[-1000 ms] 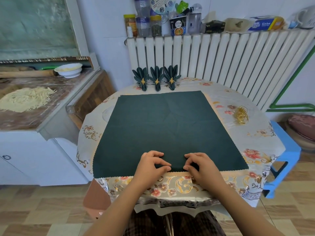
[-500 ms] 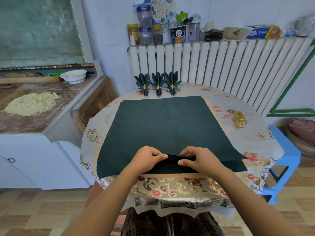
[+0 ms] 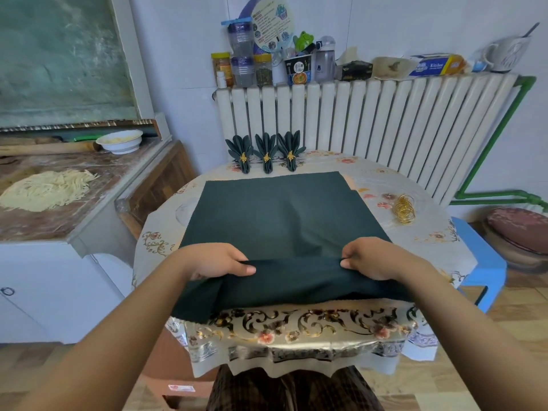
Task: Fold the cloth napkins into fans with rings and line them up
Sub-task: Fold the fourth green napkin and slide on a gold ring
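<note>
A dark green cloth napkin lies spread on the round table, its near edge raised into a fold. My left hand pinches the fold's left part and my right hand pinches its right part, thumbs toward each other. Three finished green napkin fans with gold rings stand in a row at the table's far edge. A pile of gold rings lies to the right of the napkin.
The table wears a flowered plastic cover. A white radiator with jars and boxes on top stands behind. A counter with noodles and a white bowl is at left. A blue stool stands right.
Both hands have lifted the napkin's near edge, carried it forward into a fold, and moved apart along it.
</note>
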Motion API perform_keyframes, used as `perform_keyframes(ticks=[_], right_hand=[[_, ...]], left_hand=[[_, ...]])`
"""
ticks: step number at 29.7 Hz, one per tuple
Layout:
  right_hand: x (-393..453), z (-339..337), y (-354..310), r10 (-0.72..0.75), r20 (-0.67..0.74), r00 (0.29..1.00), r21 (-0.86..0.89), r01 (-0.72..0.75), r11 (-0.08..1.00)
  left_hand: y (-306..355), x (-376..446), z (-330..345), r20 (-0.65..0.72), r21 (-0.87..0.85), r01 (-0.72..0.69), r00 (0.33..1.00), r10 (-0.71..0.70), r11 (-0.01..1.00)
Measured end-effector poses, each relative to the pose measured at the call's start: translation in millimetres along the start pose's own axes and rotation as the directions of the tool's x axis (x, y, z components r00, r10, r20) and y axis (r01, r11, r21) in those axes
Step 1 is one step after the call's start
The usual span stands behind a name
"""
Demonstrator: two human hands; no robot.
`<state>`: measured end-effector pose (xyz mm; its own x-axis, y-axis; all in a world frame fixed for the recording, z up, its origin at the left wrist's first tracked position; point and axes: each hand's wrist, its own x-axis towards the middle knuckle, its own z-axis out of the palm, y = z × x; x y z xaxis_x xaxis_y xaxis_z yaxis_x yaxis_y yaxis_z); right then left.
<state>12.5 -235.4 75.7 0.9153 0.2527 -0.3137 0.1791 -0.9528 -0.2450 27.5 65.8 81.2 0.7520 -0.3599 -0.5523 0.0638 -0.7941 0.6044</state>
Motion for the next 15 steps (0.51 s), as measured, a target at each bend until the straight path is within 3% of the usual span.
perform_keyframes(ticks=[3,7,11,15], right_hand=[[-8.6,-15.2,3.0,-0.037,0.092,0.995,0.011,0.036,0.999],[3.4,-22.0,4.9,-0.047,0.047,0.998,0.044,0.045,0.998],[43.4,-17.4,3.3,0.011,-0.111,0.994,-0.003,-0.011,1.0],[91.4,-10.3,0.3,0.036,-0.275,0.961,-0.116,-0.07,0.991]], left_hand=[[4.6,-3.6,-6.2,0.142,-0.026,0.009,0.99,-0.005,1.0],[4.7,1.1,-17.3,0.13,0.02,0.02,0.991,-0.022,1.0],[1.7,20.3,-31.2,-0.049,0.295,0.082,0.996,-0.071,0.952],[-6.0,53.8,-40.3,-0.309,0.477,0.236,0.947,-0.09,0.846]])
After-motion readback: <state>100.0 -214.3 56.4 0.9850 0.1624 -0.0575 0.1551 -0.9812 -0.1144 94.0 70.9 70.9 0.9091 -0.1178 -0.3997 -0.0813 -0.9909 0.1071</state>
